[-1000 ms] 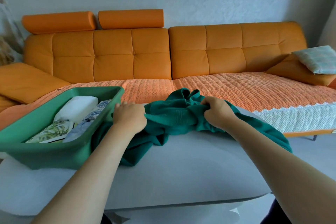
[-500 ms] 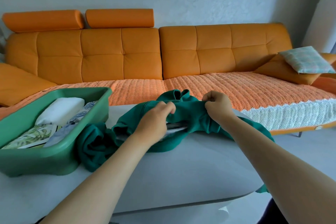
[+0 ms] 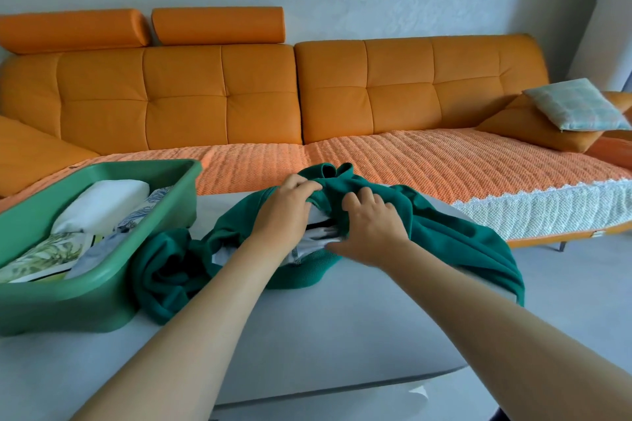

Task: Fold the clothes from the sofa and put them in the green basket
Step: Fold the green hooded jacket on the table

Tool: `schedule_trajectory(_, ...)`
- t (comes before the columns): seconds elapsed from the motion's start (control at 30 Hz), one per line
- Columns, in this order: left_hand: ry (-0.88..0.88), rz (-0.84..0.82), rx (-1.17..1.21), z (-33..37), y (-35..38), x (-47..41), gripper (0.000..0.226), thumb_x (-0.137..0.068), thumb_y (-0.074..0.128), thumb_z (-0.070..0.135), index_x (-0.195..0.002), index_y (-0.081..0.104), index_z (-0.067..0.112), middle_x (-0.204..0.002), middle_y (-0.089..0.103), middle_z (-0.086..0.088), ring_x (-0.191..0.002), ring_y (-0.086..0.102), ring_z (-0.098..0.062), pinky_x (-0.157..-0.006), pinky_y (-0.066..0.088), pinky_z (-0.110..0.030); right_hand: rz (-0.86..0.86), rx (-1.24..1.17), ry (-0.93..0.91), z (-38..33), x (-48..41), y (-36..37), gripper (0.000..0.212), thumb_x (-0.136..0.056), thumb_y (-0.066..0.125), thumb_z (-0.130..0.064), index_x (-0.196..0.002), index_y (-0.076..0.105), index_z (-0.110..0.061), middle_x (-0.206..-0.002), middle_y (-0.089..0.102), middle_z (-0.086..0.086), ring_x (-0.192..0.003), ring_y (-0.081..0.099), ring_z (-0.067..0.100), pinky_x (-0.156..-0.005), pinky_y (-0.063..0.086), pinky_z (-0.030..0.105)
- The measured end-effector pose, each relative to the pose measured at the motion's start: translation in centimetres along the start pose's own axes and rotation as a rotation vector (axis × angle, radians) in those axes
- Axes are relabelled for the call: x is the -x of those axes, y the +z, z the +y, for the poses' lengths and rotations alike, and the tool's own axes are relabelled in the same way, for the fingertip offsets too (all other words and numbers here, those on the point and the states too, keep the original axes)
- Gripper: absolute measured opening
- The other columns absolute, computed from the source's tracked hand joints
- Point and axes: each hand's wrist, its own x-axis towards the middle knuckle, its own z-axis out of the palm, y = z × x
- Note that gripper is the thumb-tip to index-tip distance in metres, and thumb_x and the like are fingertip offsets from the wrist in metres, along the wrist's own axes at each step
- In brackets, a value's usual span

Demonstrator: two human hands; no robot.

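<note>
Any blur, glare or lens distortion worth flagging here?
Head view: the wide-angle lens bows the sofa and tilts the wall corner; lighting is soft and even, no glare; slight motion smear on the right hand and the green garment.

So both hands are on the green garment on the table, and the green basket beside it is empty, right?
Not empty: the head view shows the green basket holding a white folded piece and leaf-print fabric. Both the left hand and right hand do grip the green garment on the table.
</note>
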Motion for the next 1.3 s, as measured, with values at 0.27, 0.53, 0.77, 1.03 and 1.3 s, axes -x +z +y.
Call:
schedule_trajectory(0.27, 0.634, -0.1, -0.222, 2.2, 0.9, 2.5, 0.018, -0.077, 0.071, 0.007, -0.08, 0.069, 0.025, -0.089, 0.054, 0.003, -0.085, 0.049, -0.021, -0.072, 0.041, -0.036, -0.082, 0.02, 0.121, 2.7, -1.9, 0.7, 0.029, -0.086, 0.063, -0.038, -0.105, 0.058, -0.017, -0.108, 0.058, 0.004, -0.105, 0.056, 0.026, -0.093, 0.042, 0.039)
schedule_trajectory(0.53, 0.414, -0.289, -0.762, 1.0, 2.2, 3.2, 0.06, -0.071, 0.068, 0.019, -0.128, 0.052, 0.028, -0.128, 0.037, -0.004, -0.118, 0.036, -0.029, -0.096, 0.032, -0.036, 0.046, -0.282, 0.193, 4.4, -2.0, 0.0, 0.028, -0.095, 0.036, -0.007, -0.106, 0.058, -0.02, -0.084, 0.061, 0.005, -0.074, 0.056, 0.027, -0.055, 0.033, 0.033)
schedule_trajectory(0.77, 0.142, -0.074, -0.309, 1.3, 0.4, 1.0, 0.036, -0.09, 0.043, 0.005, -0.115, 0.064, 0.019, -0.109, 0.063, 0.001, -0.1, 0.057, -0.025, -0.078, 0.047, -0.035, 0.154, -0.374, 0.098, 5.7, -1.2, -1.9, 0.025, -0.096, 0.031, -0.003, -0.099, 0.054, -0.014, -0.083, 0.057, 0.007, -0.075, 0.052, 0.028, -0.06, 0.04, 0.037)
schedule_trajectory(1.03, -0.288, -0.124, 0.456, 0.3, -6.0, -0.6, 0.035, -0.085, 0.035, 0.018, -0.081, 0.065, 0.035, -0.086, 0.066, 0.005, -0.083, 0.06, -0.014, -0.074, 0.046, -0.032, 0.318, -0.389, 0.015, 6.3, -0.1, -6.4, 0.022, -0.084, 0.038, -0.011, -0.095, 0.057, -0.018, -0.074, 0.058, 0.002, -0.067, 0.054, 0.026, -0.055, 0.042, 0.035)
schedule_trajectory(1.3, -0.259, -0.582, -0.336, 1.4, -5.3, 2.2, 0.038, -0.081, 0.039, 0.0, -0.107, 0.052, 0.024, -0.105, 0.056, -0.002, -0.087, 0.052, -0.024, -0.068, 0.039, -0.035, 0.055, 0.192, -0.091, 6.3, 3.1, -5.4, 0.091, -0.065, 0.071, -0.03, -0.145, 0.027, -0.031, -0.127, 0.041, 0.007, -0.113, 0.042, 0.027, -0.097, 0.04, 0.038)
